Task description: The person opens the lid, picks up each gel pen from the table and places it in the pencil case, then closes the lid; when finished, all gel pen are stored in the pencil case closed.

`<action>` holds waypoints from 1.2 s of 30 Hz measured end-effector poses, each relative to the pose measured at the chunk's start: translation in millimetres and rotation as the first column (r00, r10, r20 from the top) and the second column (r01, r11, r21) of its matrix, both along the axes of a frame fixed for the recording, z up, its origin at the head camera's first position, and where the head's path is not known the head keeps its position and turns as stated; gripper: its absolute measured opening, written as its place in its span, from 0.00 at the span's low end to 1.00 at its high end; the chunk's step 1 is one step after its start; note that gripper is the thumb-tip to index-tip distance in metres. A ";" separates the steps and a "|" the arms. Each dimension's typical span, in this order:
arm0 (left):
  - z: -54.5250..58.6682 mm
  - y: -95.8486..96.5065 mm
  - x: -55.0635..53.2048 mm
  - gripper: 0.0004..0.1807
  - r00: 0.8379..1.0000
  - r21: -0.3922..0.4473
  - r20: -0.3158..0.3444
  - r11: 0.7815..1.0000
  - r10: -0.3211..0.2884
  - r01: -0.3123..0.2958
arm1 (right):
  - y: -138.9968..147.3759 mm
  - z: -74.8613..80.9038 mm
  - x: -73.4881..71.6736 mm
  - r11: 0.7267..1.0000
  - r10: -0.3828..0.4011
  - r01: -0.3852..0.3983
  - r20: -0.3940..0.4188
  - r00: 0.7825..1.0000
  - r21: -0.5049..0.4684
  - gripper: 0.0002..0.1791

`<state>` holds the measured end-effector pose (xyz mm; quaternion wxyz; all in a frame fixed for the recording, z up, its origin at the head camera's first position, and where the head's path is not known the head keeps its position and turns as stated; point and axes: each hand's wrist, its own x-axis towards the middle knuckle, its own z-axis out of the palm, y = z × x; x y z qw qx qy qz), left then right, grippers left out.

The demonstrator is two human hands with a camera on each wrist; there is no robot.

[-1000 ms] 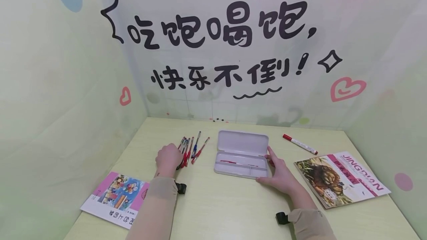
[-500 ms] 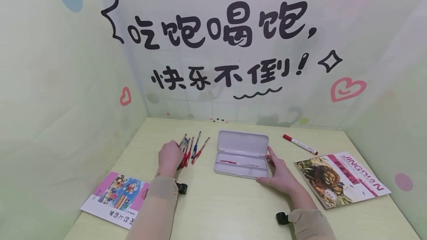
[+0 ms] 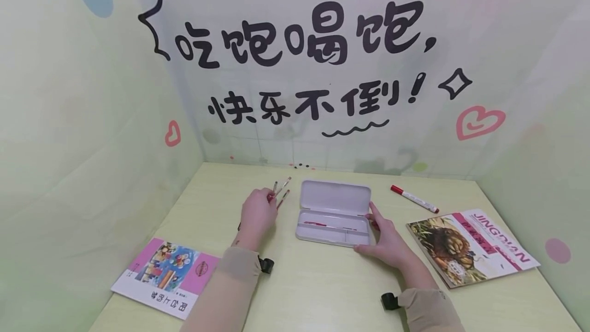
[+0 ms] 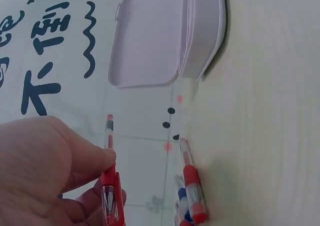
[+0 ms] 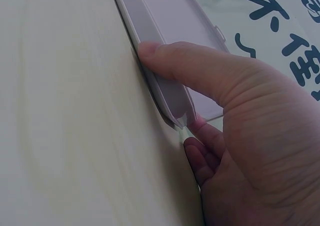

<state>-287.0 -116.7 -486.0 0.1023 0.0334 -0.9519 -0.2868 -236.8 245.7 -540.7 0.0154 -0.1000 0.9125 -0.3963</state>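
My left hand [image 3: 259,211] pinches a red gel pen [image 4: 110,186] between thumb and fingers, raised above the table. Just past it in the left wrist view lie another red pen [image 4: 192,188] and a blue pen [image 4: 184,203], with more partly cut off by the frame. An open pale-lilac pencil case [image 3: 318,239] lies with its lid tipped back, and a slim red pen [image 3: 315,223] rests in its long compartment. My right hand [image 3: 387,242] grips the right end of the case, thumb [image 5: 175,61] on the front edge and fingers round the side.
A red-capped white marker [image 3: 415,199] lies behind the right-hand book [image 3: 475,250], which has a lion cover. A pink-and-white book [image 3: 166,275] lies at the left, beside my left sleeve. Printed walls [image 3: 322,147] border the table [image 3: 313,286].
My left hand has lifted off the pens' spot and moved right and back, bringing the red gel pen with it. My right hand and the case have stayed put.
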 end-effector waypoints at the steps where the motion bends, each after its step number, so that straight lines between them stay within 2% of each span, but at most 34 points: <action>1: 0.1 3.6 0.7 0.10 1.000 0.001 -0.016 1.000 -0.019 0.019 | -0.1 0.2 -0.2 1.000 -0.001 0.001 0.000 1.000 -0.002 0.77; 4: 0.6 13.6 3.4 0.10 0.995 -0.002 -0.052 0.997 -0.082 0.082 | -0.2 0.0 -0.6 1.000 -0.002 0.002 -0.003 1.000 -0.004 0.77; 8: -2.4 26.2 8.0 0.11 0.980 -0.026 -0.084 0.984 -0.178 0.177 | -1.0 -2.3 -0.5 1.000 -0.003 0.003 0.000 1.000 -0.003 0.77; 15: -17.3 59.2 13.2 0.10 0.947 -0.082 -0.068 0.947 -0.315 0.309 | -0.5 -3.1 -0.4 1.000 -0.008 0.008 -0.002 1.000 -0.002 0.77; 21: -22.3 78.7 18.9 0.09 0.914 -0.132 -0.042 0.909 -0.403 0.395 | 0.3 -0.6 0.3 1.000 -0.002 0.002 -0.004 1.000 -0.012 0.77; 25: -25.6 84.7 23.1 0.10 0.898 -0.176 -0.017 0.885 -0.440 0.431 | -0.2 1.2 0.5 1.000 -0.003 0.003 -0.007 1.000 -0.019 0.78; 30: -29.0 87.5 26.4 0.09 0.898 -0.190 0.000 0.882 -0.439 0.431 | -1.0 1.1 0.5 1.000 0.001 -0.001 -0.005 1.000 -0.017 0.78; 36: -35.7 90.0 24.9 0.08 0.894 -0.208 -0.012 0.876 -0.448 0.436 | -1.0 1.0 0.7 1.000 -0.005 0.005 0.009 1.000 -0.012 0.77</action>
